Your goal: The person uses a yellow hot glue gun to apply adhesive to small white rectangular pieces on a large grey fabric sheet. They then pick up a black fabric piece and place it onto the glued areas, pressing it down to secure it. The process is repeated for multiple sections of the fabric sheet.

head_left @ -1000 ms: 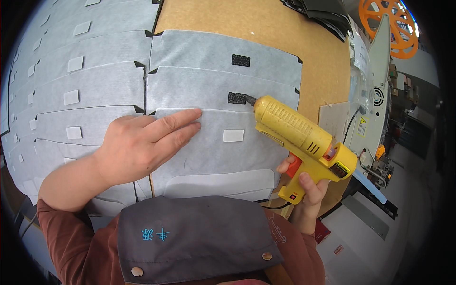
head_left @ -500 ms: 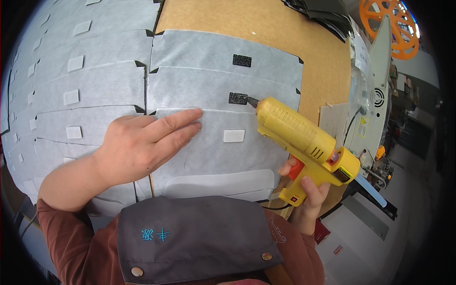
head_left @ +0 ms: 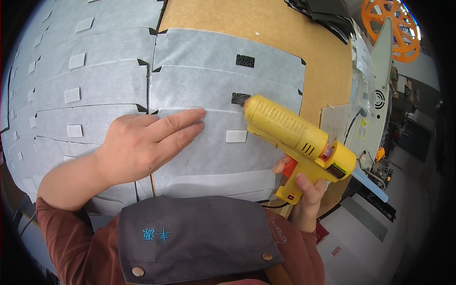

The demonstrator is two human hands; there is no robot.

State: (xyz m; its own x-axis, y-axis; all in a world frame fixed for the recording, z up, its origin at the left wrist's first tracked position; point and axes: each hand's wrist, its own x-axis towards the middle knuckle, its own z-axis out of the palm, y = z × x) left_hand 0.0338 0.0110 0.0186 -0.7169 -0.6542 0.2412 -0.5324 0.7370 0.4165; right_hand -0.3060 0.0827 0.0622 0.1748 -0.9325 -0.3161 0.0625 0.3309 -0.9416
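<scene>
My right hand point(head_left: 304, 187) grips the orange-and-yellow handle of a yellow glue gun point(head_left: 294, 137). Its nozzle touches a small black square patch point(head_left: 237, 98) on a grey fabric sheet point(head_left: 209, 90). My left hand point(head_left: 142, 142) lies flat, fingers together, on the sheet just below, holding it down left of a small white patch point(head_left: 236, 136). Another black patch point(head_left: 245, 60) sits on the sheet above. The grey sheets overlap in rows on a brown board point(head_left: 266, 23).
More grey sheets with white patches point(head_left: 76, 61) fill the left side. A grey machine with an orange reel point(head_left: 392, 28) stands at the right edge. My grey apron point(head_left: 190, 237) covers the lower middle. The glue gun's cord runs under my right wrist.
The glue gun has shifted slightly right and down along the sheet, nozzle staying at the black patch. My left hand has not moved.
</scene>
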